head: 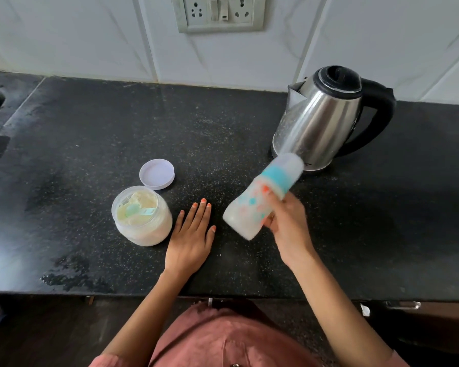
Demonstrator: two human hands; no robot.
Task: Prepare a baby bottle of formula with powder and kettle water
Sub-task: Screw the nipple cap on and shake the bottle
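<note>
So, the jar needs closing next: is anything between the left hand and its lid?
Nothing visible: bare counter lies between the left hand and the lid; the open jar stands beside that path.

socket panel [219, 11]: on white tiled wall [90, 35] | black speckled countertop [96, 123]: wet patches [69, 274] at left | metal handle [403, 304]: under counter edge

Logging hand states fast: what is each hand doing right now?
Left hand: open, flat on the countertop, holding nothing.
Right hand: gripping the baby bottle, tilted and motion-blurred.
</note>
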